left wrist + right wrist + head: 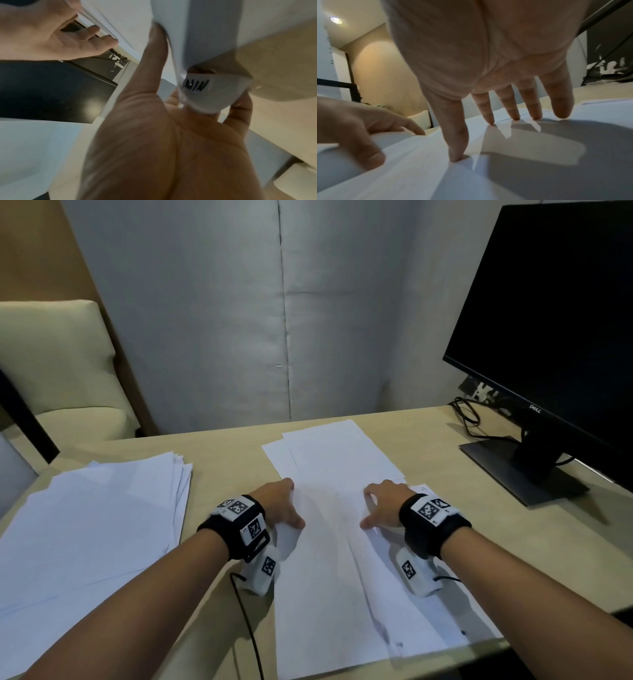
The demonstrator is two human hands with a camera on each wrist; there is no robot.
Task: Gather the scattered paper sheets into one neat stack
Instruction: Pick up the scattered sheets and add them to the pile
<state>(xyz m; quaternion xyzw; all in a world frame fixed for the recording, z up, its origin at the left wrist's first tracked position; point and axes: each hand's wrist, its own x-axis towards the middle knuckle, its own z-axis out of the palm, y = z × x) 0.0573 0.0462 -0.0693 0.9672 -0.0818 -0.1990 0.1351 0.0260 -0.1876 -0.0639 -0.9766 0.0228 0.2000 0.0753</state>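
The left hand (281, 505) pinches the edge of the white paper sheets (329, 559) while the right hand (383, 506) presses on them with straight, spread fingers. Sliding both inward together, lightly, should square the edges without buckling.

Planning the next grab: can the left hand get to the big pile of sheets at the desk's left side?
Probably yes. The pile lies in the open beside the left hand, nothing between them, but that hand now grips the middle sheets.

Head view: high, facing forward-down over desk (222, 446). Wrist views: close under palms, facing along fingers. All share paper sheets (335, 559).
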